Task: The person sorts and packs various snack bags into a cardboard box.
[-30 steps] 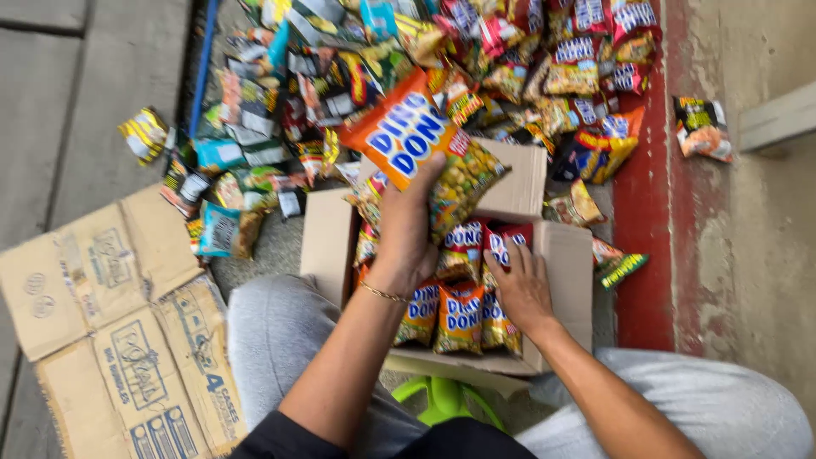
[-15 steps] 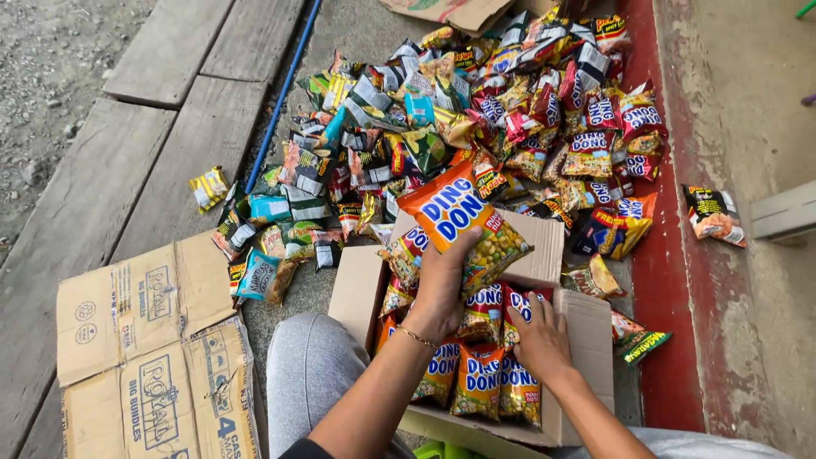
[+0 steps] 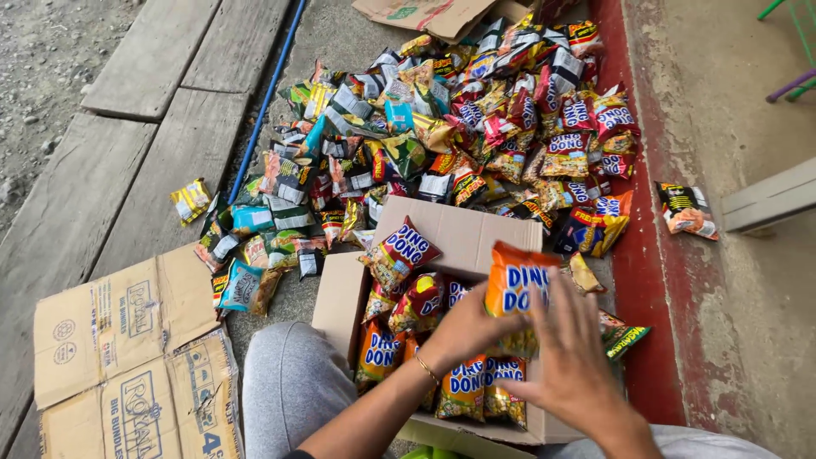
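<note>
My left hand (image 3: 463, 327), with a thin bracelet at the wrist, grips an orange snack packet (image 3: 514, 293) over the right side of an open cardboard box (image 3: 463, 234). My right hand (image 3: 571, 357) is spread flat against the packet's right edge, holding nothing of its own. Several similar packets (image 3: 463, 387) stand upright in rows inside the box. A red packet (image 3: 399, 251) leans on the box's left wall. A big pile of mixed snack packets (image 3: 476, 127) lies just beyond the box.
Flattened cardboard (image 3: 127, 357) lies at the lower left on wooden planks (image 3: 144, 153). A blue pipe (image 3: 265, 110) runs beside the pile. A red-painted strip (image 3: 646, 255) borders the right, with one loose packet (image 3: 684, 208) past it. My grey-trousered knee (image 3: 293, 382) touches the box.
My left hand has brought the orange packet down from above the pile to the box's right side. My right hand has risen off the packed rows to meet it.
</note>
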